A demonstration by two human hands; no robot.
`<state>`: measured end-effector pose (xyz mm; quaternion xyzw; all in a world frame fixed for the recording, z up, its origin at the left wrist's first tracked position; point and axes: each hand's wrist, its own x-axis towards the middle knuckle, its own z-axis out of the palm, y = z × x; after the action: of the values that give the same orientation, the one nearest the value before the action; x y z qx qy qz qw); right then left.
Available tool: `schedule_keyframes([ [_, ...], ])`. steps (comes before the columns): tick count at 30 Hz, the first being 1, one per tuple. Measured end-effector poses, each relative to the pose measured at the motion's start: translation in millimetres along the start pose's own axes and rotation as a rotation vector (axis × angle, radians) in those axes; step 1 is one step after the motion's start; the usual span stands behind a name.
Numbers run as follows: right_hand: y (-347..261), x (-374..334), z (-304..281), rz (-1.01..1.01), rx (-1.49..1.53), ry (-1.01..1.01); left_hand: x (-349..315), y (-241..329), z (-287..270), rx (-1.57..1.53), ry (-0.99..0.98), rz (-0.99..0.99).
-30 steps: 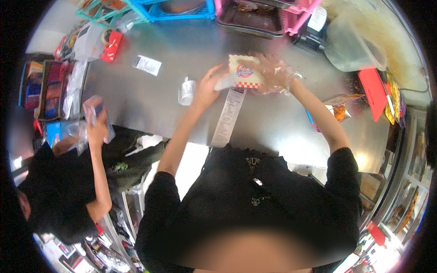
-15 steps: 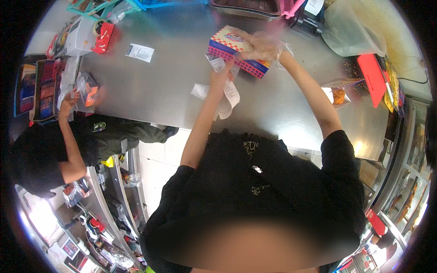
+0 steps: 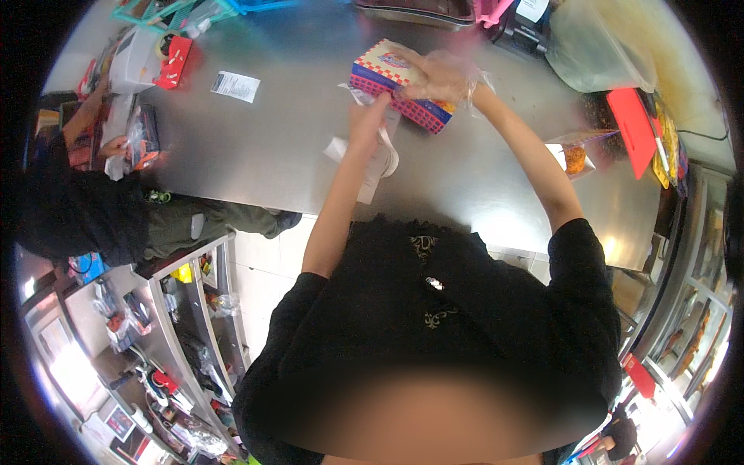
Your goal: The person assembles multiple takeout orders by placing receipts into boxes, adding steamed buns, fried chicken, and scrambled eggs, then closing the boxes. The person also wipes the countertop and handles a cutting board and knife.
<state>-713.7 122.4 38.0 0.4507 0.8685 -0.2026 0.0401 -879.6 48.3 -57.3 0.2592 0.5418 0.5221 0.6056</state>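
Note:
A checkered cardboard food box (image 3: 381, 68), cream on top with blue and pink sides, stands on the steel table in front of me. My right hand (image 3: 442, 80), in a clear plastic glove, lies across its top and grips it. At the box's near side my left hand (image 3: 370, 116) is closed on a long white paper receipt (image 3: 377, 174). The receipt curls and hangs down toward the table's near edge. My left fingertips are against the box's side; the exact pinch is partly hidden.
On the steel table (image 3: 294, 132) lies another slip (image 3: 235, 87). An open box with fried food (image 3: 575, 160) stands right, near a red board (image 3: 632, 132) and a clear plastic tub (image 3: 593, 46). A dark tray (image 3: 418, 12) is at the back. A co-worker (image 3: 85, 201) works at left.
My left hand has shifted slightly left, and the receipt's hanging end has swung and straightened. The box has moved a little left. The co-worker has leaned in, with both hands at the table's left end.

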Motion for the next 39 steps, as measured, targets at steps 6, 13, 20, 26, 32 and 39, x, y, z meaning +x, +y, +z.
schedule_keyframes([
  [6,2.0,-5.0,-1.5,-0.055,0.024,0.049,6.6,-1.9,-10.5,0.097,-0.015,-0.031],
  [13,-13.4,-4.1,6.6,-0.001,-0.077,0.091,17.9,-17.5,-25.1,0.179,-0.077,-0.036],
  [20,1.2,2.0,6.9,-0.106,0.003,0.049,12.5,-7.3,-29.2,-0.039,-0.238,-0.095],
  [26,-2.1,3.2,2.7,-0.093,0.03,0.117,3.5,4.3,-14.6,0.108,-0.134,-0.077],
  [32,-22.7,-5.6,-1.7,0.021,-0.042,0.049,5.5,1.9,-12.8,0.008,-0.1,-0.089],
  [39,-8.7,1.4,5.8,-0.065,0.065,0.025,11.9,-1.6,-16.2,0.092,-0.122,-0.08],
])
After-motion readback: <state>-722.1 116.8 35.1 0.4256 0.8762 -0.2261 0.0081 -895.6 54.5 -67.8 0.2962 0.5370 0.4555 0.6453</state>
